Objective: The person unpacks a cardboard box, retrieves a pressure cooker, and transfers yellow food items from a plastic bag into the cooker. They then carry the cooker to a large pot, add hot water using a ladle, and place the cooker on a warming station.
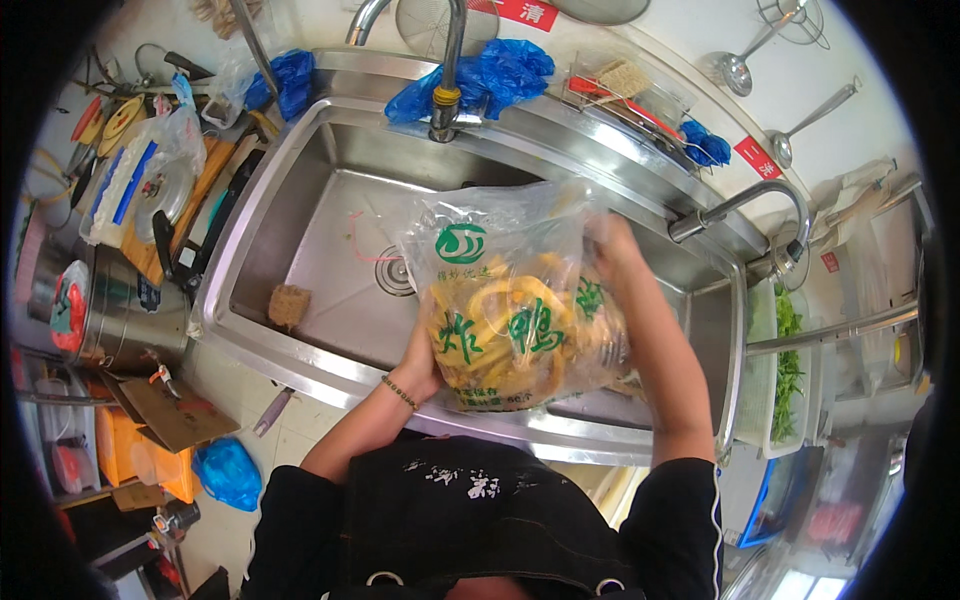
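Observation:
A clear plastic bag with green printing (517,300), filled with yellowish food pieces, is held up over a stainless steel double sink (337,360). My left hand (426,352) supports the bag's lower left side, its fingers mostly hidden by the bag. Around the upper right edge of the bag, my right hand (611,244) is closed on the plastic. A brown scrubbing sponge (289,306) lies in the left basin, left of the drain (395,271). The bag hides the divider between the basins.
Faucets (444,112) (694,223) rise behind the sink, beside blue plastic bags (502,75). At the left stand a wooden cutting board (196,196) and a steel pot (142,322). A white basket of greens (761,375) sits at the right.

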